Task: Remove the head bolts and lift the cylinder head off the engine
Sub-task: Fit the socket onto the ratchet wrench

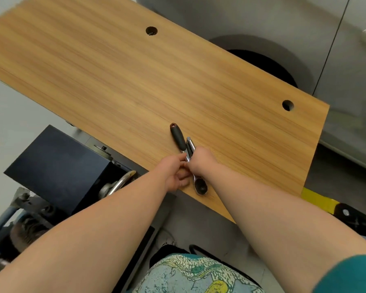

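- Evidently this is the tool-gathering step: both hands meet over a ratchet wrench (190, 163) lying near the front edge of the wooden tabletop (114, 81).
- The ratchet's black grip points away from the person and its round drive head lies nearest the table edge.
- A second slim metal piece, perhaps an extension bar (190, 147), lies alongside the ratchet's shank; what it is exactly I cannot tell.
- The right hand (201, 163) is curled over the shank and the slim piece, apparently gripping them.
- The left hand (175, 174) has its fingertips at the same shank, seemingly pinching it; the contact is partly hidden.
- No cylinder head or head bolts can be picked out; dark machinery (57, 166) sits below the table's left side and may be the engine.
- Judging by this, no bolt looks loosened yet.
- Next comes fitting a socket, then carrying the tool to the bolts.
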Motion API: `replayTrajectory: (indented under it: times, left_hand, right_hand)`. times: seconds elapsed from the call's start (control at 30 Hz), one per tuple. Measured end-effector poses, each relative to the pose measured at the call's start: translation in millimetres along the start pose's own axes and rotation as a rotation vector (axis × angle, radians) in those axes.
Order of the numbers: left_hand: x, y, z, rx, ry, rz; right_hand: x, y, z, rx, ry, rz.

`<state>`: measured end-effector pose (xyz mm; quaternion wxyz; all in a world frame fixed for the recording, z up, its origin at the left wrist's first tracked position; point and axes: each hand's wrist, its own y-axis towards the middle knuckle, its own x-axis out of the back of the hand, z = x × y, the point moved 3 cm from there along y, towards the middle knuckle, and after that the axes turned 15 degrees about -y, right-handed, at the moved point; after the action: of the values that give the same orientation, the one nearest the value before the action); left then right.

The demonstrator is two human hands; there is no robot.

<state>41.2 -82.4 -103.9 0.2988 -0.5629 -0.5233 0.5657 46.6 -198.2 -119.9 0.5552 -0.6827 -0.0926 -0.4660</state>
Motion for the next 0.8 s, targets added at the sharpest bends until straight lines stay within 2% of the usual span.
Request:
replayTrajectory:
  times: [0.27, 0.4, 0.53, 0.67, 0.8]
  left_hand:
    - [6, -4, 5, -0.075, -0.017, 0.015]
    - [14, -12, 9, -0.094, -0.038, 0.059]
    - [17, -41, 11, -0.110, 0.059, 0.090]
    - [33, -87, 2, -0.294, 0.185, 0.101]
    - [74, -156, 3, -0.577, 0.303, 0.107]
  right_hand:
    - [-14, -16, 10, -0.040, 0.212, -0.135]
    - [-16, -22, 7, -0.062, 0.407, -0.110]
    - [-14, -47, 17, -0.073, 0.589, -0.133]
    - [0, -88, 33, -0.011, 0.767, -0.171]
    - [18, -144, 67, 0.083, 1.091, -0.062]
